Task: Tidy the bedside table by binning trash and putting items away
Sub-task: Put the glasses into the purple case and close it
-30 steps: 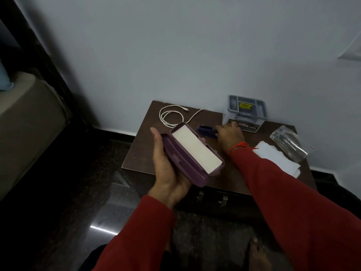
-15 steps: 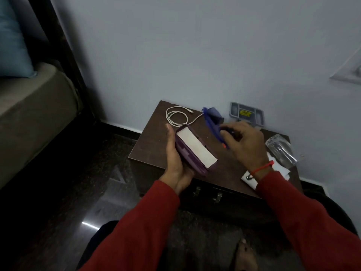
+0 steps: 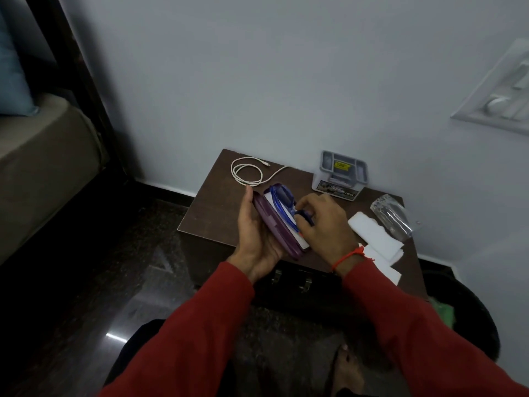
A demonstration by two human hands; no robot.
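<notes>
Two hands (image 3: 259, 233) (image 3: 325, 224), one case (image 3: 279, 224), one goggles (image 3: 282, 200)

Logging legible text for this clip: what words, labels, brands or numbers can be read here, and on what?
"OPEL": white letters on the front label of the grey organiser box at the back of the bedside table.
Yellow sticker in the organiser's top tray: dark print, too blurred to read.
Rest of the front label: too small to read.
Nothing else carries text.

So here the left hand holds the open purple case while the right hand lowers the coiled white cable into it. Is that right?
Not quite. The head view shows the right hand lowering blue glasses, not the white cable, which lies coiled on the bedside table. The left hand does hold the open purple case.
</notes>
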